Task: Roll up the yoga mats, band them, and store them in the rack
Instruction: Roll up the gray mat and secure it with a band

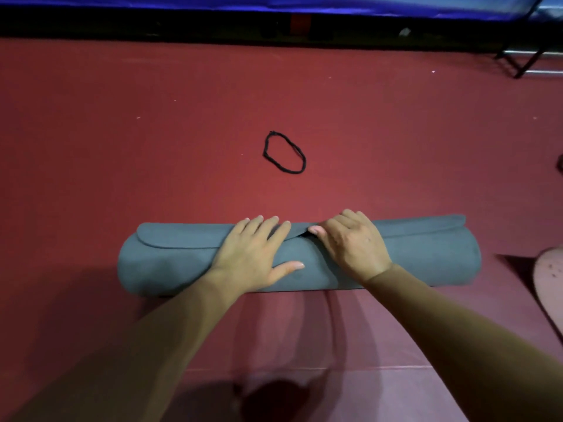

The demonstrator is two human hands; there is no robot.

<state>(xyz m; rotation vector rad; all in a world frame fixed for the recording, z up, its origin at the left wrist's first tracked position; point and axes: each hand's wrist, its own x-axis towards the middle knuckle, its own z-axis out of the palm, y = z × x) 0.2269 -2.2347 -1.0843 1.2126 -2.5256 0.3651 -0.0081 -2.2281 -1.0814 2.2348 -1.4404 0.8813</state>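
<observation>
— Grey mat point(170, 263), rolled, lay across the red floor point(76, 178) toward its near edge. Left hand point(253, 254) pressed flat, fingers straight.
— Band point(285, 152) lay beyond, untouched. Right hand point(350, 248) curled over the loose flap, pinning it. Soft, springy; probably unrolls unless gripped mid-roll.

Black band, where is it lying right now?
In the head view, the black band lies as a loose loop on the red floor near the middle, just beyond the rolled grey mat and not touching it.
</observation>
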